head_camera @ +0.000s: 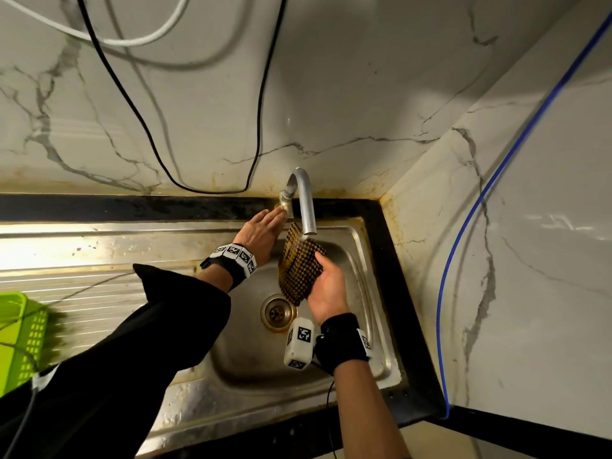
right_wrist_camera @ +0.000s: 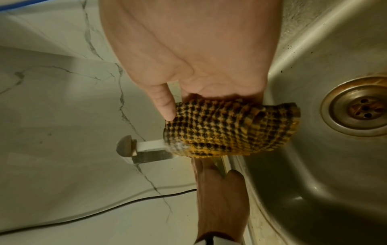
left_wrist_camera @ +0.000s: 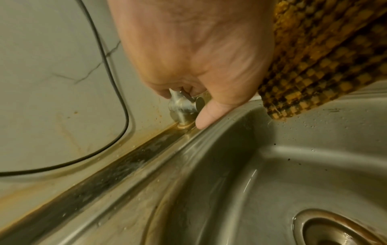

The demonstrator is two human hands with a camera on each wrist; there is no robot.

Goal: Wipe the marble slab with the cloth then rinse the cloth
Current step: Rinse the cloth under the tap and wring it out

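— Where's the cloth (head_camera: 299,263) now?

— Over the sink (head_camera: 367,313), bunched up in the right hand (head_camera: 328,289), just under the mouth of the tap spout (head_camera: 306,207). From the right-wrist view water is running out of the spout and striking the end of the bundle farthest from the palm.

— So how does it lie from that grip?

— Fingers and thumb are curled round its near end; the cloth's long axis runs up and away from the palm toward the back edge of the sink. The wet end is the far end, so I'd judge the held end has yet to go under the stream.

— And the other hand?

— The left hand (head_camera: 261,231) is the nearer to the tap handle (left_wrist_camera: 184,103), at the sink's back edge just beside the cloth. Its fingertips pinch that handle. Any change in flow falls to the left; turning the cloth falls to the right.
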